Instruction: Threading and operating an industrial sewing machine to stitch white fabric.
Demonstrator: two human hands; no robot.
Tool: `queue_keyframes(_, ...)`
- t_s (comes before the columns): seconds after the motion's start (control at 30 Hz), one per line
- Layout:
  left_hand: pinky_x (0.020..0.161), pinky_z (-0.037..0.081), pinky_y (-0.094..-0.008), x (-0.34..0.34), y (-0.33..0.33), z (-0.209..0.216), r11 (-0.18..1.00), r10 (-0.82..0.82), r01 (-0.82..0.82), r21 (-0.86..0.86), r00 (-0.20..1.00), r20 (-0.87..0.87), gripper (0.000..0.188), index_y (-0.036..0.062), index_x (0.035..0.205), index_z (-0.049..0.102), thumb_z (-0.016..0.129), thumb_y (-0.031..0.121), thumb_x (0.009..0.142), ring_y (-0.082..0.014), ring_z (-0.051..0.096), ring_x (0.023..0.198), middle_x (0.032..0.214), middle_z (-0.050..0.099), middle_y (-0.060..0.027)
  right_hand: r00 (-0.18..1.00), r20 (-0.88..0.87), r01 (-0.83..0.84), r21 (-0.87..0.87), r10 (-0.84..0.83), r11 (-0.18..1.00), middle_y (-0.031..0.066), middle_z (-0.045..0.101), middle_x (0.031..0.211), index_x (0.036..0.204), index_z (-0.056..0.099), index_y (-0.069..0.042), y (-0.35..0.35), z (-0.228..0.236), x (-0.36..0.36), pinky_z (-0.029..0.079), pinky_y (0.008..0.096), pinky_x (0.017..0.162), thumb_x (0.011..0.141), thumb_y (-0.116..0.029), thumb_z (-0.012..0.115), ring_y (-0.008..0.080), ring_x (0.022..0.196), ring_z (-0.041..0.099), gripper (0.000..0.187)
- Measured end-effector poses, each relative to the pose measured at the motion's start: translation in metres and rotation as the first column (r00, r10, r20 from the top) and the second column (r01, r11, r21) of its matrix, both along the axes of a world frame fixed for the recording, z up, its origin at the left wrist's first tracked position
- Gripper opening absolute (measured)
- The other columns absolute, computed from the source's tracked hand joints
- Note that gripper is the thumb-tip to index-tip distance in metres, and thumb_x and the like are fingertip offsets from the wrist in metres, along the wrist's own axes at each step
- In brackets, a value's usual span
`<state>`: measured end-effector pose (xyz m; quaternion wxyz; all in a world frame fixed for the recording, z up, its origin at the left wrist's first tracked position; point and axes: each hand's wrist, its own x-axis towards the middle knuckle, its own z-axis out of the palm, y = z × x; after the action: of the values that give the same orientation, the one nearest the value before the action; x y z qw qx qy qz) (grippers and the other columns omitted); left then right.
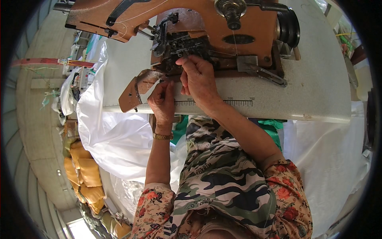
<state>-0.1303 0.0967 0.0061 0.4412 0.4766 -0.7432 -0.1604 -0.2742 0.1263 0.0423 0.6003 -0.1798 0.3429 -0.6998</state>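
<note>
A brown industrial sewing machine (246, 24) stands on the table before me, its mechanism (179, 44) bare and dark with grime. At that mechanism my right hand (197, 81) is closed, thumb and forefinger pinched together; what they grip, if anything, is too small to make out. Just left of it and lower, my left hand (162, 101) is closed too, its fingertips together near the machine's front edge. Beside my left hand a brown cover plate (129, 95) sits swung out over the table. Thread runs from the tension knob (230, 12) down toward the mechanism.
A ruler scale (234, 102) is printed along the pale table (310, 91). White sheet material (115, 147) hangs off the left side, and more white material (322, 159) lies at the right. A metal guide arm (270, 75) sticks out at the machine's right. Yellow bundles (87, 171) lie at the lower left.
</note>
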Motion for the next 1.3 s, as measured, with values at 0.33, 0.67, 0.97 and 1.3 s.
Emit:
queue_keyframes(0.33, 0.05, 0.039, -0.0212, 0.0, 0.002, 0.001, 1.0, 0.008, -0.008, 0.029, 1.0, -0.012, 0.009, -0.0001, 0.079, 0.063, 0.065, 0.008, 0.08, -0.0045, 0.043, 0.055, 0.059, 0.055, -0.0021, 1.0, 0.004, -0.002, 0.023, 0.002, 1.0, -0.0004, 0.043, 0.05, 0.091, 0.058, -0.004, 0.005, 0.001, -0.001, 0.039, 0.0239, 0.038, 0.092, -0.021, 0.045, 0.0073, 0.037, 0.038, 0.021)
queue_keyframes(0.67, 0.05, 0.039, -0.0211, -0.001, 0.003, 0.004, 1.0, 0.014, -0.014, 0.006, 1.0, 0.027, 0.009, 0.0, 0.079, 0.063, 0.065, 0.008, 0.08, -0.0044, 0.043, 0.055, 0.06, 0.056, -0.002, 1.0, 0.021, 0.001, 0.055, -0.002, 0.999, -0.001, 0.044, 0.052, 0.092, 0.057, -0.004, 0.006, 0.003, -0.001, 0.039, 0.0241, 0.038, 0.092, -0.021, 0.045, 0.0073, 0.038, 0.038, 0.021)
queue_keyframes(0.97, 0.05, 0.04, -0.0214, 0.001, 0.003, 0.003, 1.0, 0.002, -0.002, -0.004, 1.0, 0.018, 0.008, 0.0, 0.078, 0.062, 0.065, 0.006, 0.08, -0.0052, 0.043, 0.055, 0.061, 0.055, -0.0027, 1.0, 0.027, 0.001, 0.035, -0.002, 0.999, -0.0003, 0.045, 0.052, 0.093, 0.057, -0.003, 0.01, 0.008, 0.001, 0.04, 0.0241, 0.037, 0.092, -0.02, 0.044, 0.0076, 0.037, 0.039, 0.021)
queue_keyframes(1.3, 0.051, 0.041, -0.0231, 0.001, 0.004, 0.003, 0.999, 0.013, -0.013, 0.038, 1.0, 0.007, 0.006, 0.0006, 0.08, 0.063, 0.065, 0.006, 0.08, -0.0068, 0.044, 0.054, 0.062, 0.057, -0.0049, 0.996, 0.092, 0.007, 0.076, -0.014, 0.997, -0.0001, 0.043, 0.052, 0.094, 0.057, -0.003, 0.006, 0.009, 0.005, 0.039, 0.0248, 0.038, 0.091, -0.02, 0.046, 0.0082, 0.037, 0.038, 0.02)
